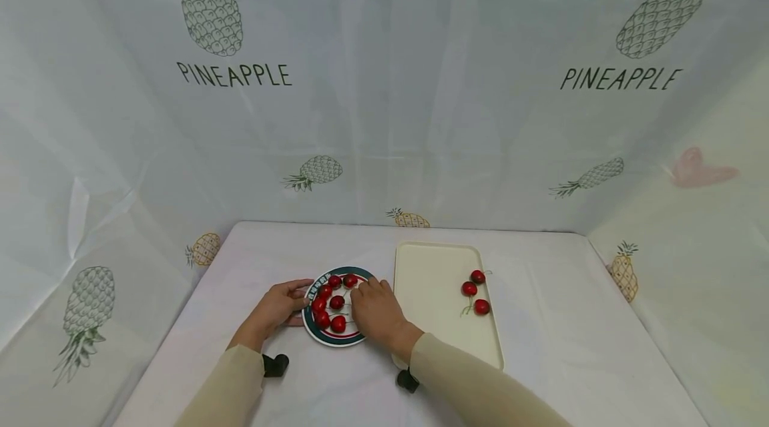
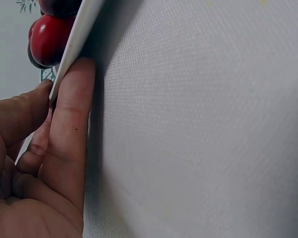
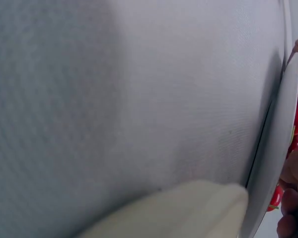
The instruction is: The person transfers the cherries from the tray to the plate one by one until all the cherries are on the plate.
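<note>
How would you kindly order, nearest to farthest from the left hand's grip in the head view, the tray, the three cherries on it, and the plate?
1. Plate: left rim in the left hand.
2. Tray: right of the plate.
3. Three cherries: tray's right side.

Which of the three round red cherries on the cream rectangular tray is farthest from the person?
The rearmost cherry, whose stem crosses the tray's right rim; the other two lie nearer.

The head camera is looking forward and down from well above the table [image 1: 559,320], taking in the left hand [image 1: 279,307], right hand [image 1: 380,313] and whole plate [image 1: 333,340]. Both wrist cameras are looking sideways from low and close, catching the plate nearly edge-on; all three views are sharing plate and cherries [image 1: 338,324].
</note>
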Demonstrator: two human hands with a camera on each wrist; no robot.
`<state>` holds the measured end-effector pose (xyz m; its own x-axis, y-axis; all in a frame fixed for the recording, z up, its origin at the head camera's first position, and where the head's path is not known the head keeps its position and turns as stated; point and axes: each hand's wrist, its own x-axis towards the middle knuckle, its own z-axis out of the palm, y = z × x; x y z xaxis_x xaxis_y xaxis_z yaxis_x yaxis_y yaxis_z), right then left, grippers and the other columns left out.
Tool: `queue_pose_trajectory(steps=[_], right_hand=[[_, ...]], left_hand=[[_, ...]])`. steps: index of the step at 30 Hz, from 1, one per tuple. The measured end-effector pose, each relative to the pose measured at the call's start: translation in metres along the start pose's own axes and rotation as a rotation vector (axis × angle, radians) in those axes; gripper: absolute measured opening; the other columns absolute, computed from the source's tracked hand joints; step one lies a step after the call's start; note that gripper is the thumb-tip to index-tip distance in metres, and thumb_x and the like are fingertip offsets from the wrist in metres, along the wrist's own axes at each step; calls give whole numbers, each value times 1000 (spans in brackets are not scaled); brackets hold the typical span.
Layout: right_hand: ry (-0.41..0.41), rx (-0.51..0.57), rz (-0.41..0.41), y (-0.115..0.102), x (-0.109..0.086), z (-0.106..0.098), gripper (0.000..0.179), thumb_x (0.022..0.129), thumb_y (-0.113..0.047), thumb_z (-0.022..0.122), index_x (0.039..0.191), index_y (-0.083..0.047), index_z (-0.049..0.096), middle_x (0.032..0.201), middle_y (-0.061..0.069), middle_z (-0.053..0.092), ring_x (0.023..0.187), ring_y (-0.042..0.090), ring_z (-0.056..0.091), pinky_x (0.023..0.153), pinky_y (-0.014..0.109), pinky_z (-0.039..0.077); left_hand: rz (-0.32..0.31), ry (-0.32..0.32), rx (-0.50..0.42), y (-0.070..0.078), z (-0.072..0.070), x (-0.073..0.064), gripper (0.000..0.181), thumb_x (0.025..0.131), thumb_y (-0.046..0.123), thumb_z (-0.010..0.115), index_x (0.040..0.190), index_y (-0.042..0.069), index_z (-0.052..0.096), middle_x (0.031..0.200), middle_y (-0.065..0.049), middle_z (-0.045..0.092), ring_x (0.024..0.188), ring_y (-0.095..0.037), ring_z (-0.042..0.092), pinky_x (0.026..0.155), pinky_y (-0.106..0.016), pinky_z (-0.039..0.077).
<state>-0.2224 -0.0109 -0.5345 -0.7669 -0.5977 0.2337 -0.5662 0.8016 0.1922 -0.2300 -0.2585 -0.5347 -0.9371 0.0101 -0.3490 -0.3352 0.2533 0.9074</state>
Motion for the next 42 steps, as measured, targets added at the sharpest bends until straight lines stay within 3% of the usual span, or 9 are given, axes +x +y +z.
queue_pose_trajectory(steps=[10,17,25,37,42], right_hand=[[24,13,-7,5,-7,-4,22,100,-35,70,108,-14,74,99,-1,71,95,17,56,80,31,47],[30,53,58,25,-18,-17,19,99,-34,73,105,-15,75,95,-1,70,89,17,53,75,29,44],[103,135,132,52,-43,-25,12,99,-26,71,97,-15,75,89,-1,67,86,19,51,76,32,44],[273,102,168,98,-81,-24,10,93,-14,77,84,-12,72,77,0,63,77,22,53,68,33,41],[297,97,204,119,-102,-18,14,89,-9,78,79,-10,69,72,0,58,73,23,49,66,33,36]], left_hand=[[1,5,10,1,2,-2,50,102,1,64,151,8,57,122,-20,60,88,-20,70,76,-38,67],[11,13,39,-3,-1,-3,49,104,4,63,152,9,56,124,-20,61,88,-19,70,76,-38,67],[8,-5,31,-4,0,-3,50,104,3,63,153,8,55,124,-20,61,88,-19,69,77,-38,67],[13,-7,26,-6,1,0,49,105,5,62,153,9,55,126,-21,63,89,-20,71,77,-39,67],[8,-5,35,-6,0,0,49,105,5,62,153,9,55,127,-21,63,89,-20,71,77,-39,67]])
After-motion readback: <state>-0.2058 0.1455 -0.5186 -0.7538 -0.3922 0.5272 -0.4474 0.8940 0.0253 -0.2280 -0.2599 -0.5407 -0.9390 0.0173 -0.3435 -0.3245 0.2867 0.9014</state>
